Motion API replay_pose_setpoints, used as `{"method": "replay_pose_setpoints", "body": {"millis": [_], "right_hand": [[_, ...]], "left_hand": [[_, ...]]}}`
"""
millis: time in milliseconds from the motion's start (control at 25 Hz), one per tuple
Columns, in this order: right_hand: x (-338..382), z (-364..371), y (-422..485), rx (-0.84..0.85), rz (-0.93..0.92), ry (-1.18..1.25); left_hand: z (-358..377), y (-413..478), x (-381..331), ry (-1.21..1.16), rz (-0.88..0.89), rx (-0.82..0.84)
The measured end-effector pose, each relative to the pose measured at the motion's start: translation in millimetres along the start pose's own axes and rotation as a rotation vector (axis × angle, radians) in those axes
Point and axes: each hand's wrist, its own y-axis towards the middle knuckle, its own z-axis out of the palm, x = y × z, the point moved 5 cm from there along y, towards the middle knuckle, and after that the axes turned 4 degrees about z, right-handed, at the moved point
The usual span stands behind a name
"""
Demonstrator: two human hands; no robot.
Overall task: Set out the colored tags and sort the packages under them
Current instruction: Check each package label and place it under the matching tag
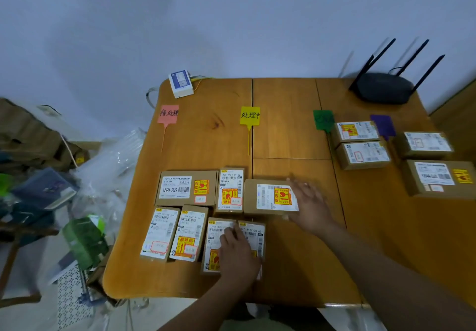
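Currently, item by item.

- Left hand (239, 250): palm down, fingers laid fairly flat across the front pair of packages (213, 250), nearer the viewer than the yellow tag (249, 115).
- Right hand (309, 202): motion-blurred, fingers spread and extended, touching the right end of a labelled package (270, 196) in front and slightly right of the yellow tag. No closed grip visible.
- The two hands are apart.
- Other brown packages (185, 187): four, grouped in front and left of the yellow tag.
- Pink tag (168, 113): left of the yellow tag.
- Green tag (323, 120) and purple tag (383, 124): to its right, same row.
- Right-side packages (363, 154): four, right of the yellow tag, beside the green and purple tags.
- Wooden table (291, 135): bears all of the above.
- Black router (386, 87): beyond and far right of the yellow tag.
- White box (180, 83): beyond it and to the left.
- Plastic wrap (110, 176) and cartons: on the floor, far left.
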Motion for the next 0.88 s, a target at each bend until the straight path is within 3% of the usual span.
{"method": "replay_pose_setpoints", "body": {"millis": [520, 640, 880], "right_hand": [[-4.4, 7.1, 17.5, 0.067, 0.010, 0.058], [-8.5, 5.9, 22.4, 0.080, 0.025, 0.034], [-33.1, -13.6, 30.7, 0.048, 0.009, -0.048]], "left_hand": [[17.9, 13.6, -9.5, 0.180, 0.079, 0.139], [11.5, 14.2, -8.9, 0.083, 0.110, 0.195], [-32.4, 9.1, -7.7, -0.269, 0.342, 0.373]]}}
